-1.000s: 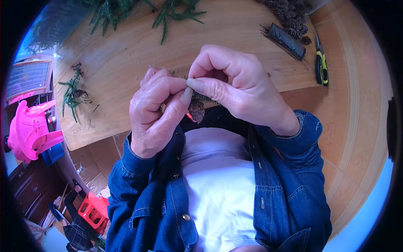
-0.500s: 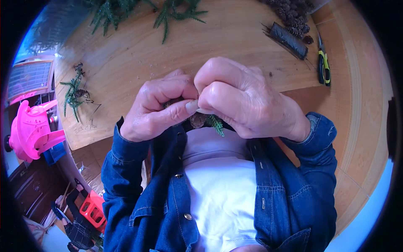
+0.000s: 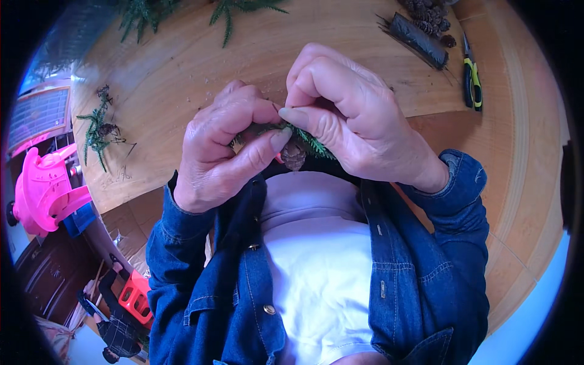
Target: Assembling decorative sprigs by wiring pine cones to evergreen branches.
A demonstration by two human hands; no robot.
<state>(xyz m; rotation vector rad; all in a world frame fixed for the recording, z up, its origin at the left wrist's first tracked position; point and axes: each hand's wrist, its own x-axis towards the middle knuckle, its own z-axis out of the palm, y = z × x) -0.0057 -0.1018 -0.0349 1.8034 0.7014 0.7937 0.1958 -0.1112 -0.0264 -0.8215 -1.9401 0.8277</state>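
Observation:
A green evergreen sprig (image 3: 315, 145) with a brown pine cone (image 3: 294, 156) hanging from it is between my two hands, above the table's near edge. My left hand (image 3: 222, 149) is closed round the sprig, thumb and forefinger pressed together beside the cone. Thumb to forefinger, my right hand (image 3: 359, 118) pinches just above the sprig's stem. What lies between those fingertips is too thin to make out. My left fingers partly hide the sprig's other end.
On the wooden table (image 3: 182, 79) lie a finished-looking sprig with a cone (image 3: 100, 131), loose evergreen branches (image 3: 228, 18), a dark bundle of wires (image 3: 418, 41), pine cones (image 3: 426, 15) and yellow-black pliers (image 3: 471, 82). A pink plastic chair (image 3: 45, 188) stands left; another person (image 3: 118, 334) is beyond.
My right hand has lifted slightly and turned, its thumb now stretched toward my left fingertips. My left hand has shifted a little left. More of the pine cone and sprig shows.

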